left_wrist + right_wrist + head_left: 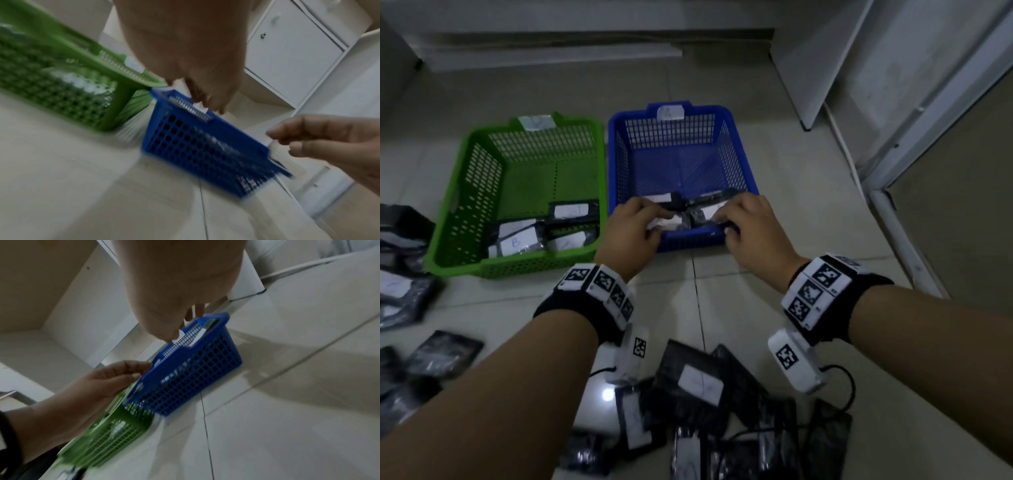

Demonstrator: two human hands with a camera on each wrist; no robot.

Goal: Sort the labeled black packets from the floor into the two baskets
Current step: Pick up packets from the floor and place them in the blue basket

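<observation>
Two baskets stand side by side on the floor, the blue basket [736, 154] [195, 142] [185, 378] tagged A and the green basket [452, 205] [61, 91] [111, 439] left of it. Black packets with white labels [705, 213] lie at the blue basket's near end. My left hand [650, 219] [205, 100] [127, 371] and right hand [726, 219] [298, 141] [174, 334] hover over that near rim, just above the packets. Both have loosely curled fingers, and the wrist views show nothing between them. More labelled packets [517, 236] lie in the green basket.
A heap of black packets [698, 380] lies on the tiled floor under my forearms, and another pile [400, 291] sits at the left. A white cabinet [825, 61] and a door frame [893, 219] stand to the right, close to the blue basket.
</observation>
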